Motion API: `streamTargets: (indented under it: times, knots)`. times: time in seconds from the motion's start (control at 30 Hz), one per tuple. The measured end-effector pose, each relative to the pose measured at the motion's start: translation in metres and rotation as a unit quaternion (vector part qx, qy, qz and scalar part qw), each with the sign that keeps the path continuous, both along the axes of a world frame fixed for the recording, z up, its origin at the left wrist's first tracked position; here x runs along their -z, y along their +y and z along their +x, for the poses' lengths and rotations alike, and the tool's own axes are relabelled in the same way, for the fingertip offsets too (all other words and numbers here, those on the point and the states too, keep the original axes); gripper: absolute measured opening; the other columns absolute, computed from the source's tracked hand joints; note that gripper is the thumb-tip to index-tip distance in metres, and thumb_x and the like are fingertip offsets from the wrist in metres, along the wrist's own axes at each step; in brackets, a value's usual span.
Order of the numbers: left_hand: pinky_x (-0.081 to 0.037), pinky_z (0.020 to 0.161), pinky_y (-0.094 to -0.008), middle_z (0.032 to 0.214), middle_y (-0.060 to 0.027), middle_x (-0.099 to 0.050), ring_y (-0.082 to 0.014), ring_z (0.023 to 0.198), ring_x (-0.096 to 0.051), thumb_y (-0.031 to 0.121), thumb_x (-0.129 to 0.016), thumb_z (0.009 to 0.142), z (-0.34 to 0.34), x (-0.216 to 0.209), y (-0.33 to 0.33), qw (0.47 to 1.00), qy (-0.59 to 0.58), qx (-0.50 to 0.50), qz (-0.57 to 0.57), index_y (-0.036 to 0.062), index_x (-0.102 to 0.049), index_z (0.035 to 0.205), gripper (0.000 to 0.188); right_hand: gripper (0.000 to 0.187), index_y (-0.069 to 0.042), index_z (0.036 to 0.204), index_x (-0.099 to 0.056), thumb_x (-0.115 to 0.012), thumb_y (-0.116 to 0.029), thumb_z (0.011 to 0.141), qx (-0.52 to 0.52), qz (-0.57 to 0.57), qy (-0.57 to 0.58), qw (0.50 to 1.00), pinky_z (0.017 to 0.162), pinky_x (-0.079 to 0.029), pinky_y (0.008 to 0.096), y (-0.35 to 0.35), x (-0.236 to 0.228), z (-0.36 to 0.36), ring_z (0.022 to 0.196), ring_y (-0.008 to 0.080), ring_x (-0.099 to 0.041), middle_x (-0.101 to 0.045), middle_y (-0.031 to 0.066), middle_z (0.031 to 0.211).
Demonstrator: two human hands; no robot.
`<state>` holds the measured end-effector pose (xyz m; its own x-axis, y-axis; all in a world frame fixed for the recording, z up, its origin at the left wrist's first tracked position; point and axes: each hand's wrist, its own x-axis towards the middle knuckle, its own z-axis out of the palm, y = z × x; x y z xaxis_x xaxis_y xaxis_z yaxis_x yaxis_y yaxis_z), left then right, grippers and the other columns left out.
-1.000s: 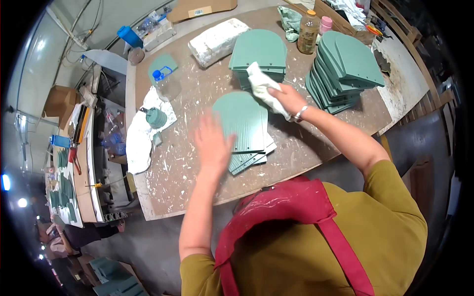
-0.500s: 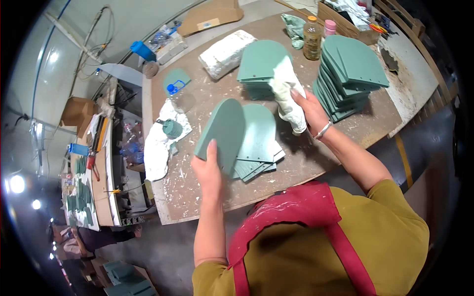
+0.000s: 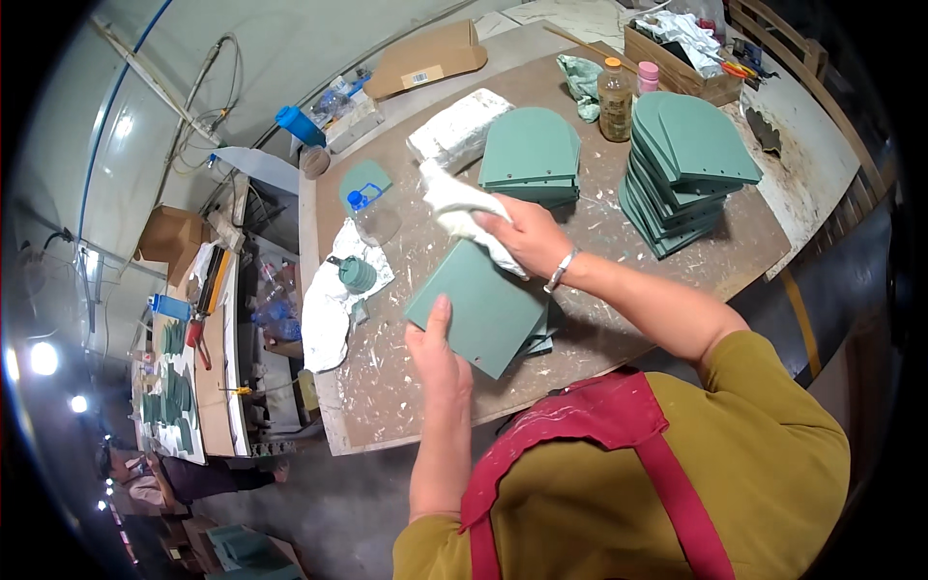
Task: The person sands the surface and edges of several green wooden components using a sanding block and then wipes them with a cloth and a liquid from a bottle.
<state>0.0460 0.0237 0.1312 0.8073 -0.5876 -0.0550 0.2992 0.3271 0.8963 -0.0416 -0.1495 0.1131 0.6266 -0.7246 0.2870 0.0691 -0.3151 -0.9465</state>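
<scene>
Green panel [image 3: 480, 307] tilts at table centre; our left hand [image 3: 437, 356] grips its six-o'clock edge, our right hand [image 3: 523, 235] presses a white rag [image 3: 462, 208] on it. At one o'clock, an amber-filled bottle [image 3: 615, 100] and crate [image 3: 677, 60] of rags.

Brown bench [image 3: 677, 261] in front of me, top smeared and flecked with white. Directly on it: a tall stack of green panels [image 3: 681, 174] at far right, a lower stack of green panels [image 3: 532, 159] mid-bench, a small pile of green panels [image 3: 536, 338] near my edge. Amber bottle [image 3: 615, 100] between the two far stacks. White wrapped bundle [image 3: 459, 130], clear jug with blue cap [image 3: 372, 215], white rag [image 3: 329, 304] at left.
</scene>
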Motion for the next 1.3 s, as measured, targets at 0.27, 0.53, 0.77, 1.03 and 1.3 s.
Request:
streamTargets:
  times: [0.27,0.53,0.77,1.03,1.3]
  knots:
    - [-0.048,0.096,-0.0376,0.125,-0.0123,-0.056,-0.0249,0.11,-0.058,0.012,-0.054,0.095,0.026,-0.021,-0.033,0.991,0.047,-0.013,-0.128,-0.0008,-0.047,0.128,0.036,0.032,-0.003,0.117,-0.054,-0.055,-0.027,0.097,-0.02,0.447,-0.271,0.852,0.073,-0.05,0.026,0.048,0.009,0.008,0.081,0.0087,-0.058,-0.06,0.0004,0.095]
    - [-0.049,0.089,-0.0325,0.121,-0.0119,-0.058,-0.0199,0.105,-0.059,0.02,-0.06,0.093,0.058,-0.014,-0.003,0.966,-0.087,0.236,0.057,-0.0032,-0.045,0.131,0.047,0.031,-0.001,0.119,-0.054,-0.058,-0.019,0.095,-0.067,0.264,-0.113,0.956,0.073,-0.053,0.0274,0.016,0.001,-0.033,0.081,0.0104,-0.062,-0.065,0.0025,0.093]
    - [-0.049,0.082,-0.0294,0.104,-0.0119,-0.065,-0.0156,0.097,-0.06,0.017,-0.064,0.09,0.033,-0.006,-0.019,0.894,-0.403,0.148,0.129,-0.003,-0.057,0.117,0.034,0.048,-0.009,0.127,-0.05,-0.065,-0.022,0.082,-0.05,-0.568,0.043,0.82,0.086,-0.047,0.0392,0.007,-0.079,-0.004,0.107,0.0323,-0.056,-0.055,0.0153,0.117]
    - [-0.05,0.088,-0.0344,0.12,-0.0126,-0.058,-0.0208,0.103,-0.059,0.02,-0.054,0.097,0.035,-0.024,-0.02,0.994,-0.11,-0.016,-0.006,-0.0017,-0.046,0.13,0.04,0.027,0.003,0.105,-0.059,-0.063,-0.02,0.091,-0.052,0.202,-0.069,0.976,0.063,-0.05,0.0253,0.021,-0.041,0.009,0.072,0.0088,-0.061,-0.065,0.0041,0.087]
    - [-0.049,0.091,-0.0351,0.127,-0.0109,-0.054,-0.0214,0.11,-0.057,0.021,-0.051,0.098,0.057,-0.001,-0.005,0.998,-0.038,-0.055,-0.003,0.0023,-0.043,0.135,0.042,0.026,0.002,0.111,-0.055,-0.061,-0.014,0.091,-0.096,0.381,-0.076,0.917,0.064,-0.052,0.0274,0.056,-0.016,0.009,0.073,0.011,-0.063,-0.065,0.0067,0.091]
